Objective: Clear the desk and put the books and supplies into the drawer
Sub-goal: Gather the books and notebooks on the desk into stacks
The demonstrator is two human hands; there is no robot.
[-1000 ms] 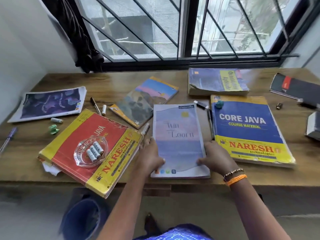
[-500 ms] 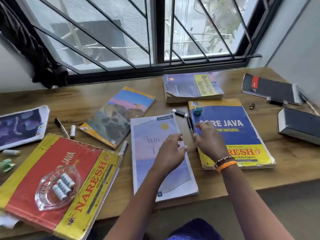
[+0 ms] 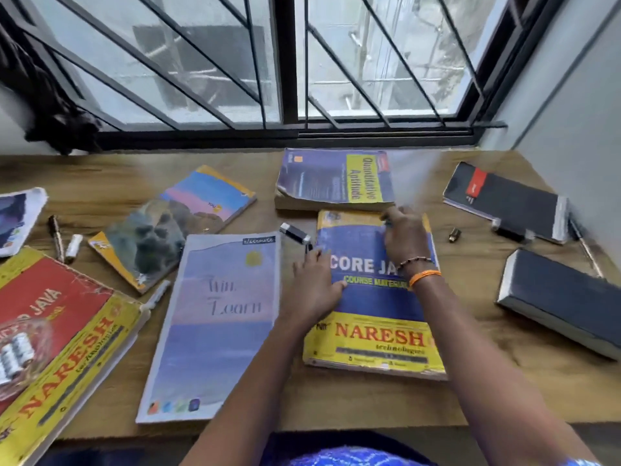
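Observation:
A blue and yellow Core Java book (image 3: pixel 376 307) lies at the middle right of the wooden desk (image 3: pixel 470 381). My left hand (image 3: pixel 312 284) rests on its left edge, fingers fairly straight, fingertips by a black pen (image 3: pixel 307 247) and a black and silver clip-like item (image 3: pixel 295 233). My right hand (image 3: pixel 403 238) sits over the book's top edge with curled fingers, a small bluish bit at their tips. Left of the book lies a pale Win Learn notebook (image 3: pixel 215 324). Behind it is a Quantitative Aptitude book (image 3: pixel 322 183). No drawer shows.
A red Java book (image 3: pixel 67 324) carries a glass dish (image 3: pixel 20 358) of white cylinders at the left. A colourful notebook (image 3: pixel 174 223), marker (image 3: pixel 55 237) and cap (image 3: pixel 73 245) lie behind. A black notebook (image 3: pixel 504 200) and a dark book (image 3: pixel 564 297) lie right. Window bars stand behind.
Both hands left the Win Learn notebook and moved right onto the Core Java book. The small teal item on the book's top left corner is gone from there; my right hand is now blurred.

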